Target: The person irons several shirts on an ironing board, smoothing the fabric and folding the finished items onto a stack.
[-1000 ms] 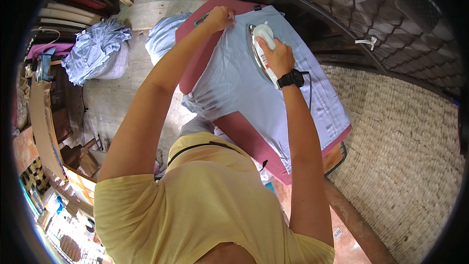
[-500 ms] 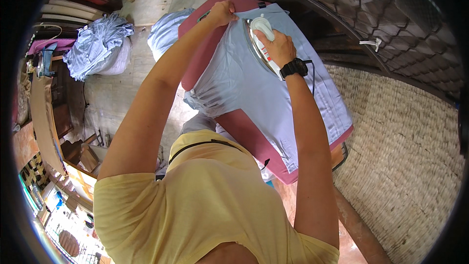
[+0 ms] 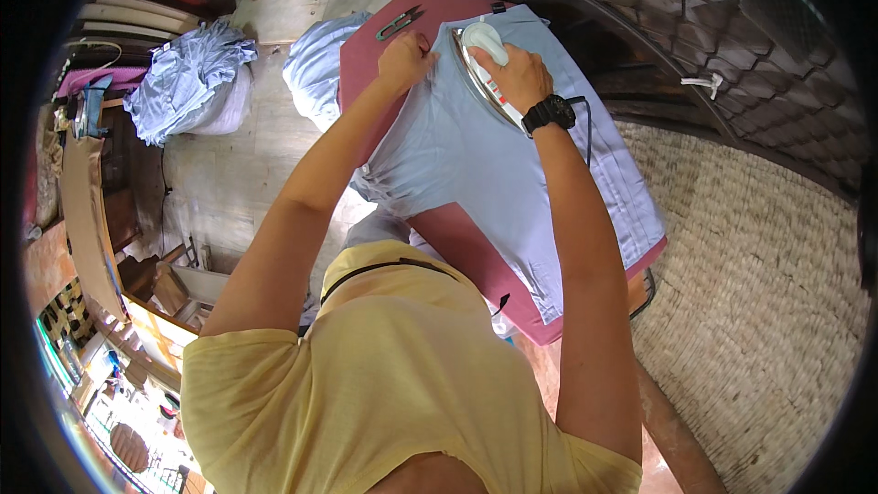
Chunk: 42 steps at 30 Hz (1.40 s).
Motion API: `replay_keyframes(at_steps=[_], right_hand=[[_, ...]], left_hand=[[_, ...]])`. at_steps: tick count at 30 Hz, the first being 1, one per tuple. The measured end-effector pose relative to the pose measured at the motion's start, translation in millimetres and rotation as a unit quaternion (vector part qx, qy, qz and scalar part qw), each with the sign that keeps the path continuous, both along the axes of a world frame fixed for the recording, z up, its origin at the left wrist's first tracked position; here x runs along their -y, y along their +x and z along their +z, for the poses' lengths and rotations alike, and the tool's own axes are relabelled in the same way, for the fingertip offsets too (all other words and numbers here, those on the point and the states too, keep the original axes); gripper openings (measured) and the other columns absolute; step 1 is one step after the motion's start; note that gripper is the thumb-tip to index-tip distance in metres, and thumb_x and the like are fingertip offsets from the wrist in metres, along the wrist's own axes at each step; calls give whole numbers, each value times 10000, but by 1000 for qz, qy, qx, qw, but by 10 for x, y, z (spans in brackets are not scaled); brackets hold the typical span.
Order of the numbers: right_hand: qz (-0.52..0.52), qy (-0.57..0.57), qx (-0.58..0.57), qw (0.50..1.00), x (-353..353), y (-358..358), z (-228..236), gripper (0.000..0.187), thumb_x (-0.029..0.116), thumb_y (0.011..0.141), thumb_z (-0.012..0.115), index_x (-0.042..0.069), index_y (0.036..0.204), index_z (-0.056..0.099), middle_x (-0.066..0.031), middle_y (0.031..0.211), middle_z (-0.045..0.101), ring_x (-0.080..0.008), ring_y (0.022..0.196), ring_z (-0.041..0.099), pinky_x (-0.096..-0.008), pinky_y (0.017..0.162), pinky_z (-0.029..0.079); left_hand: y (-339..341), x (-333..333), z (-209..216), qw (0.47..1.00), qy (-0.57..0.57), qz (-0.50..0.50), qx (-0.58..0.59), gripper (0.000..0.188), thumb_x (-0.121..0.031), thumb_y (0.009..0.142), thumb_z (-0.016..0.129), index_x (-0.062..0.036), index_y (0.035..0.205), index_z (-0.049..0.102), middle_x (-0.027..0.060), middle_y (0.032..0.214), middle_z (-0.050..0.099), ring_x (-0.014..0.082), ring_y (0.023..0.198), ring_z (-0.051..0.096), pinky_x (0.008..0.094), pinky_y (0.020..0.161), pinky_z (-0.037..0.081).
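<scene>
A light blue shirt (image 3: pixel 494 178) lies spread over the maroon ironing board (image 3: pixel 457 236), smooth on the right and bunched at its left edge. My right hand (image 3: pixel 521 82) is wrapped round the handle of a white clothes iron (image 3: pixel 487 62), whose soleplate rests on the upper part of the cloth. At the shirt's upper left edge, my left hand (image 3: pixel 406 62) is closed, fingers curled against the fabric; its fingertips are partly hidden. Green-handled thread snips (image 3: pixel 399 24) lie on the bare board just beyond that hand.
The iron's black cord (image 3: pixel 587 128) trails past my right wrist. Blue cloth (image 3: pixel 320 64) hangs at the board's left side. A pile of blue garments (image 3: pixel 187 78) sits farther left. To the right are a dark metal grille (image 3: pixel 658 27) and a woven mat (image 3: pixel 750 265).
My left hand has come down along the shirt's edge toward me, uncovering the snips. The iron has shifted slightly toward the upper left, still in my right hand.
</scene>
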State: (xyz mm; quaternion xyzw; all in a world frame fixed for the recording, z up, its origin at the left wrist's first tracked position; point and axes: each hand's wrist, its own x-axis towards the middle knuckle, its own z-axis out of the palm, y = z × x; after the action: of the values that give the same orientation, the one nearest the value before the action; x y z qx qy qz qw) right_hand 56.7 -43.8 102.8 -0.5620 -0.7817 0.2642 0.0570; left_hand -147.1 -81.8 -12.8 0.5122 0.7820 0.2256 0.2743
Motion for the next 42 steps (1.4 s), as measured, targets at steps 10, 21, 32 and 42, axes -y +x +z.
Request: replay_keyframes(at_steps=[10,21,32,42], right_hand=[[5,-6,11,1000,-3,-7,-79,678,697,825,573,57,1002,711,-249,903,694,-442,908,657,-529,776,505],[29,9,-6,1000,18,-108,10,627,644,844,601,28,907,703,-237,827,690,-430,820,661,-490,715,508],[48,14,4,999,58,-215,-30,661,683,834,573,45,944,709,-232,844,700,-435,828,666,-503,725,513],[79,-15,0,997,291,-67,-47,646,658,832,590,62,1054,708,-263,858,687,-461,868,652,-528,753,508]], left_hand=[[-32,105,-238,986,94,65,120,271,-139,703,832,-45,889,660,79,843,639,235,792,647,367,721,512],[39,233,-206,995,93,35,-4,268,-188,770,794,-16,906,641,128,893,650,267,791,648,380,728,516],[75,622,-168,988,17,126,86,283,-259,761,800,-38,859,652,96,764,682,237,723,669,362,682,511],[1,702,-139,983,-9,139,118,254,-270,743,814,-57,753,676,75,705,690,204,688,670,348,673,507]])
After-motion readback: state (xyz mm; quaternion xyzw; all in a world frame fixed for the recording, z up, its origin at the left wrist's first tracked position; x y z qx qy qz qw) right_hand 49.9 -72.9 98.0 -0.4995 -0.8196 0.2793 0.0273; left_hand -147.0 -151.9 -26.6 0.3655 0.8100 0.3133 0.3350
